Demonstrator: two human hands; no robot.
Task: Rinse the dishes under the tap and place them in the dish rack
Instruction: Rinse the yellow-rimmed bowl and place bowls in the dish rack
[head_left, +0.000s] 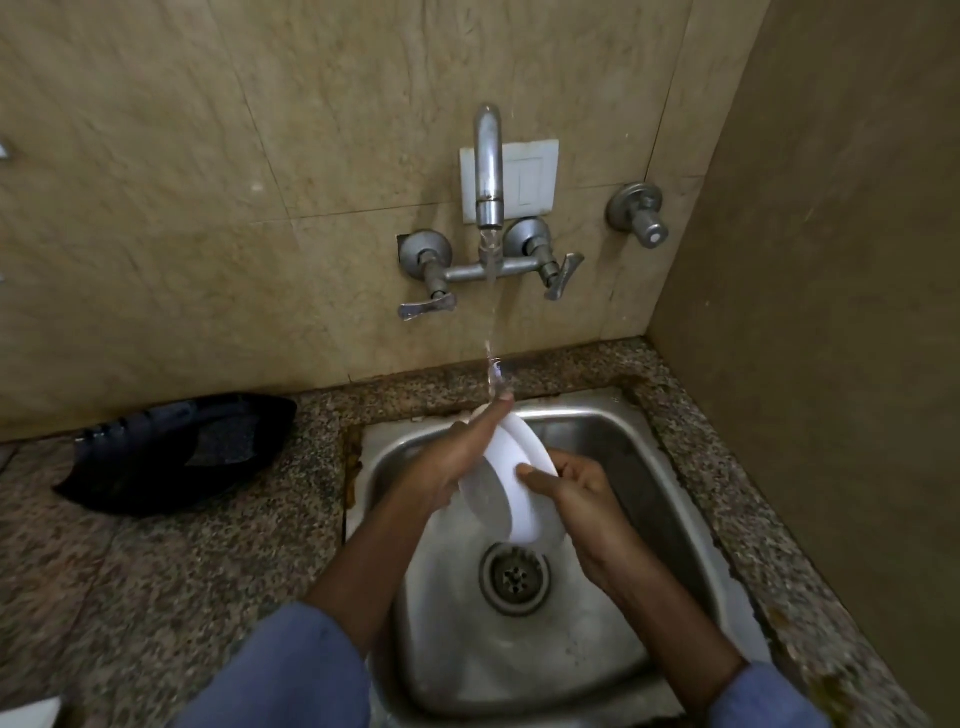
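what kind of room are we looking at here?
Most likely a small kitchen wash-up corner: a steel sink set in a speckled stone counter, a wall-mounted tap running, and a white plate held up into the stream.

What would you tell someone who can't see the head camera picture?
A white plate is rinsed on edge under a running tap, above a steel sink. The right hand grips its rim; the left hand presses its underside.
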